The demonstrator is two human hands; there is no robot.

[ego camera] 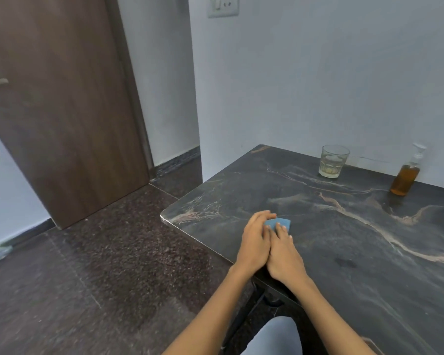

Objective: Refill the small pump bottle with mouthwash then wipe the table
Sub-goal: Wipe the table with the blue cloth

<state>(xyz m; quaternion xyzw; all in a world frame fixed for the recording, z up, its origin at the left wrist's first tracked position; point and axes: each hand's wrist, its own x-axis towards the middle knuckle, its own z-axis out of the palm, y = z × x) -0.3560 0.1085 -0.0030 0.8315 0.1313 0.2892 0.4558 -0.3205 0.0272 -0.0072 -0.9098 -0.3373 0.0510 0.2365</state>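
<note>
I see the left hand (254, 239) and right hand (283, 252) pressing flat-fingered on the cloth (278, 222), lower centre. A wide sweep toward the frame's right could, I judge, knock the glass (331, 162) or bottle (405, 178) off the surface (344, 239).

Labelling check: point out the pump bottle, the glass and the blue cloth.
pump bottle (404, 181), head view, on its amber-filled body.
glass (331, 163), head view, on its side wall.
blue cloth (280, 223), head view, on the part showing past the fingers.

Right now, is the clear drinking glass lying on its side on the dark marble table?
No, the clear drinking glass stands upright near the wall on the dark marble table.
</note>
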